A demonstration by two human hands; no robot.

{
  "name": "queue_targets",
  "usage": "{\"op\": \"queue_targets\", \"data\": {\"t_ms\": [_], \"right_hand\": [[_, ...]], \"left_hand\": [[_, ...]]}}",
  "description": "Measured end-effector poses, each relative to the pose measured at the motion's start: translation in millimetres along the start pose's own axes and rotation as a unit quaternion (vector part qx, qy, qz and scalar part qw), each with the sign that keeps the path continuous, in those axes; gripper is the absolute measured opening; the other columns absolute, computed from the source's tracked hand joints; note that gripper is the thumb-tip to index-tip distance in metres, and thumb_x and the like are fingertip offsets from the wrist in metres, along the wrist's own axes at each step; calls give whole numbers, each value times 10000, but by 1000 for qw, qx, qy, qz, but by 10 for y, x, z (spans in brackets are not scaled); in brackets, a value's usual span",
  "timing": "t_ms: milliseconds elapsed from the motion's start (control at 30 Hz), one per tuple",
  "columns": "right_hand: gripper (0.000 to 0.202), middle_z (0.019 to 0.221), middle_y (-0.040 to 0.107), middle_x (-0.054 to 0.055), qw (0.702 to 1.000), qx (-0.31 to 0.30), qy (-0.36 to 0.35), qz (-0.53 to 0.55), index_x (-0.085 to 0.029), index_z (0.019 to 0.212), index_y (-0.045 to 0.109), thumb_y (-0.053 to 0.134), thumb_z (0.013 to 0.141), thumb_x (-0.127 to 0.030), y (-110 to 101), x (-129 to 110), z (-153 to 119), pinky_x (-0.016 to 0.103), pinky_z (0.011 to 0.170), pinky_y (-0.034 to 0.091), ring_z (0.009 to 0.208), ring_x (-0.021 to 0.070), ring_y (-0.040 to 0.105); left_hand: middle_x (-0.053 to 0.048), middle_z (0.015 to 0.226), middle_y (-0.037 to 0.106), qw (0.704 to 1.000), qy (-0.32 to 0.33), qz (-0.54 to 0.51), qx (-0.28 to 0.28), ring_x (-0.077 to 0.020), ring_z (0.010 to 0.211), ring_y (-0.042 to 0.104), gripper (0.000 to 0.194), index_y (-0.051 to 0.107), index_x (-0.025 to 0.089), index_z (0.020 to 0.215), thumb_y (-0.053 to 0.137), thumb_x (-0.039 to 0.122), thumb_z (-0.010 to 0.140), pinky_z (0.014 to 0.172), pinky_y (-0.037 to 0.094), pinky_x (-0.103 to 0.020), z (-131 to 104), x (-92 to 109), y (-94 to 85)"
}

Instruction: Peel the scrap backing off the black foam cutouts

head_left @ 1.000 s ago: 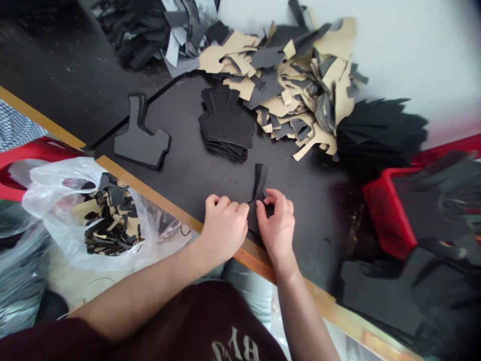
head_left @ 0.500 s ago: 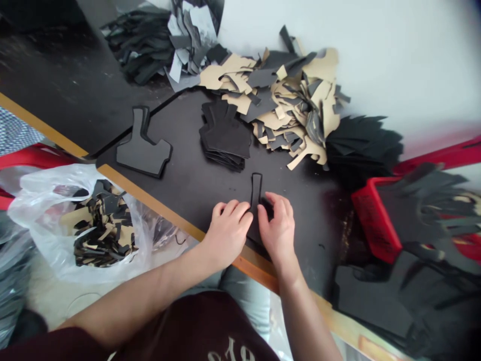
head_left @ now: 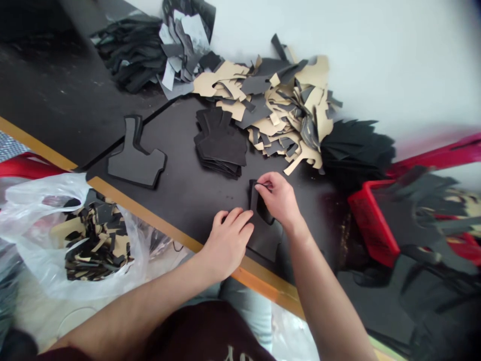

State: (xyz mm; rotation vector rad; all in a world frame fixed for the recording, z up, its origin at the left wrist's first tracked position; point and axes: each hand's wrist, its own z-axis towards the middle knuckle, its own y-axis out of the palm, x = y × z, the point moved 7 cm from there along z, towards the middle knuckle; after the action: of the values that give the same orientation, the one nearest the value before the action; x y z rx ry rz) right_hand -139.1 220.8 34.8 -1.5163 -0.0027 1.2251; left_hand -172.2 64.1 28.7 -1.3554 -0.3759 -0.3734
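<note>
A black flat cut piece point(head_left: 263, 243) lies at the table's front edge, its narrow strip pointing away from me. My right hand point(head_left: 278, 198) pinches the far end of that strip between thumb and fingers, and some of the black material there stands up from the table. My left hand point(head_left: 230, 241) lies palm down over the piece's left side, fingers stretched out and slightly bent. To the left is a small stack of grey-topped cut pieces point(head_left: 137, 163) of similar outline. Beyond my hands sits a fanned stack of black pieces point(head_left: 221, 145).
A heap of tan and grey offcuts point(head_left: 278, 110) lies at the back against the white wall. Black pieces point(head_left: 356, 148) are piled beside a red crate point(head_left: 376, 225) at the right. A plastic bag point(head_left: 30, 210) with scraps hangs below the table edge point(head_left: 150, 213) at the left.
My right hand has moved away from me along the strip and now pinches its far end, lifting material. My left hand stays nearly in place. The view has shifted slightly.
</note>
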Motion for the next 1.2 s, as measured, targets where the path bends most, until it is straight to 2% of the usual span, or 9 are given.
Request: {"op": "queue_targets", "data": {"t_ms": [167,433,1200], "right_hand": [[57,865,611,49,999,13,-38,4,-183,839,539,497,809,-159,-74,-106,-77,304,749,469,772,157,562],[53,841,599,50,998,20,-49,-20,-188,819,525,491,808,-149,35,2,-41,296,727,473,776,162,566],[91,907,590,69,996,10,-84,-10,-192,797,512,512,792,-100,90,53,10,319,732,489,809,174,557]], "left_hand": [[-44,1360,504,1000,12,6,6,-251,1215,428,272,604,138,1037,402,101,858,950,311,-432,1,6,-1],[-31,1378,490,1000,9,13,-2,-255,1219,416,273,598,151,1051,401,114,866,947,305,-440,7,-7,24],[-22,1381,488,1000,7,17,-16,-245,1212,409,244,592,157,1026,426,118,852,940,303,-433,29,-25,16]]}}
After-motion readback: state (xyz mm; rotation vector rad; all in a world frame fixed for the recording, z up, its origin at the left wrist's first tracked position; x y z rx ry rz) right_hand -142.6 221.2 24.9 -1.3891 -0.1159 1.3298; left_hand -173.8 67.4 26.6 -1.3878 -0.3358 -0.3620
